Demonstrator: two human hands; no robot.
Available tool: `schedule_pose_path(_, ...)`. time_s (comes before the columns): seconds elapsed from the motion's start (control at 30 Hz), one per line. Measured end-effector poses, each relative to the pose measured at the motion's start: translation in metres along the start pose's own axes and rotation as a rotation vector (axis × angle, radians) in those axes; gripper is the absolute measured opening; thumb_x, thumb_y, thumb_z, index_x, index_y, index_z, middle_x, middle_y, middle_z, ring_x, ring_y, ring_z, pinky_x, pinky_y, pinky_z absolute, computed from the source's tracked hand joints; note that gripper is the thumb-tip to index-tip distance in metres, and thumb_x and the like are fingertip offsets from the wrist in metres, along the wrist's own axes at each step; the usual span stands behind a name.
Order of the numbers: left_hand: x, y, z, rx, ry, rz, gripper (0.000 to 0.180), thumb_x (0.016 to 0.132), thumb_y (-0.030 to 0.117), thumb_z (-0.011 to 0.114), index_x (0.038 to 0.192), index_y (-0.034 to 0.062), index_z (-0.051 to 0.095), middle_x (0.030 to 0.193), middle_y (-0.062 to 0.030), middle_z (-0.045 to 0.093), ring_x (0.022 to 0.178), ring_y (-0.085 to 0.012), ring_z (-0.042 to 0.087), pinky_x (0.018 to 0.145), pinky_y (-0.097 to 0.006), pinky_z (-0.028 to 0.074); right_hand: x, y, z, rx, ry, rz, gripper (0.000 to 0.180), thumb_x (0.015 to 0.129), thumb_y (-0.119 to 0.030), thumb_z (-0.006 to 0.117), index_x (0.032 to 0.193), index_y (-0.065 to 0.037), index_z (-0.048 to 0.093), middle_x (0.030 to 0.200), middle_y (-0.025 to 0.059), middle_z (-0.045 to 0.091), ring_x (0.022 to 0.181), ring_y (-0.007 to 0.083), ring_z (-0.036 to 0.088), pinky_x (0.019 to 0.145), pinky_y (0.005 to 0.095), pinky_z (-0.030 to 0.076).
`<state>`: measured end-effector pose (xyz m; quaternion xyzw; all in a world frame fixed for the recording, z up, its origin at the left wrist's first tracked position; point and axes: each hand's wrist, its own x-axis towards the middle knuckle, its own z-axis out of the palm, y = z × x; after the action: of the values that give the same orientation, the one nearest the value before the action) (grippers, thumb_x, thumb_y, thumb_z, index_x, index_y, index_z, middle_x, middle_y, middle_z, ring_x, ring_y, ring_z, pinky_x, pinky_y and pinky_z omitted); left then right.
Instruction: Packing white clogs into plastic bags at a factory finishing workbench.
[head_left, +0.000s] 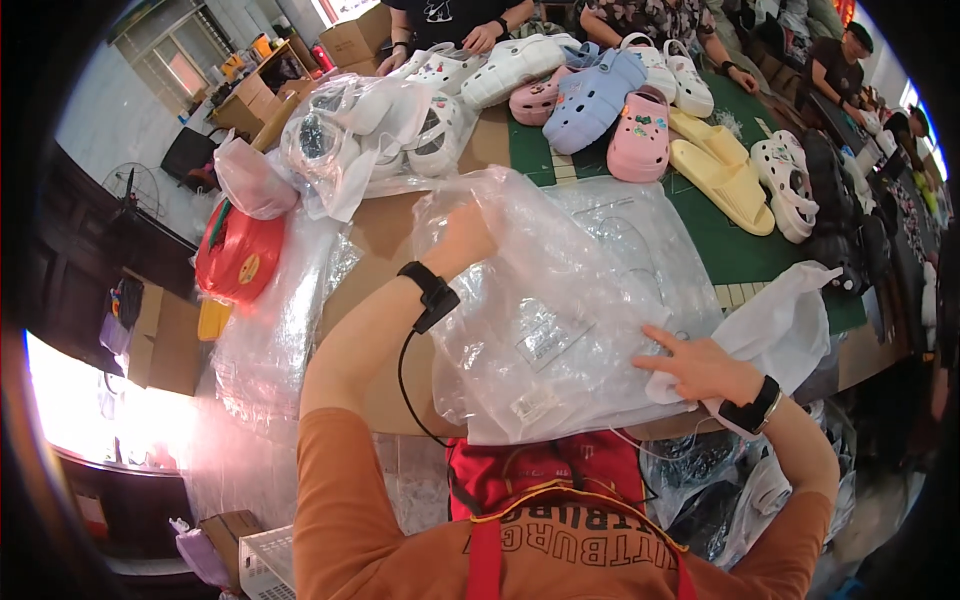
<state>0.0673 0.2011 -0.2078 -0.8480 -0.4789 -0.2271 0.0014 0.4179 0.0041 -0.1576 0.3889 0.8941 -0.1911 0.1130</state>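
A large clear plastic bag (560, 310) lies in front of me on the table, wrinkled, with a printed patch and a small label near its near edge. My left hand (470, 235) is at the bag's far left part, its fingers hidden by the film, so I cannot see whether they grip it. My right hand (705, 368) rests on the bag's right side with fingers apart, the index and middle fingers stretched out over the plastic. Beside that hand lies a crumpled whitish plastic bag (785, 325).
Clogs in white, pink and blue (595, 100) line the far side, with yellow slides (720, 170) to the right. Bagged white clogs (340, 130), a red plastic tape roll (240, 255) and stacked clear bags (270, 340) are at left. Co-workers (455, 25) stand across the table.
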Motion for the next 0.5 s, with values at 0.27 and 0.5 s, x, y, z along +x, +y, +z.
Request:
schedule_pose_path(0.27, 0.069, 0.026, 0.046, -0.053, -0.33, -0.348, 0.045, 0.075, 0.031, 0.056, 0.113, 0.007, 0.05, 0.096, -0.0257, 0.058, 0.091, -0.0418, 0.057, 0.079, -0.047, 0.046, 0.002, 0.009, 0.003, 0.099, 0.023, -0.04, 0.067, 0.064, -0.005, 0.056, 0.127, -0.024, 0.043, 0.139, 0.0096, 0.031, 0.082, 0.0297, 0.061, 0.065, 0.0396, 0.05)
schedule_pose_path(0.5, 0.055, 0.03, 0.021, 0.125, -0.366, -0.331, 0.068, 0.074, 0.024, 0.055, 0.135, 0.011, 0.027, 0.124, -0.028, 0.038, 0.104, -0.0429, 0.051, 0.084, -0.046, 0.044, 0.0, 0.028, 0.008, 0.729, 0.137, 0.144, 0.081, 0.065, -0.01, 0.058, 0.138, -0.008, 0.023, 0.129, 0.0136, 0.043, 0.101, 0.0317, 0.054, 0.082, 0.0338, 0.044)
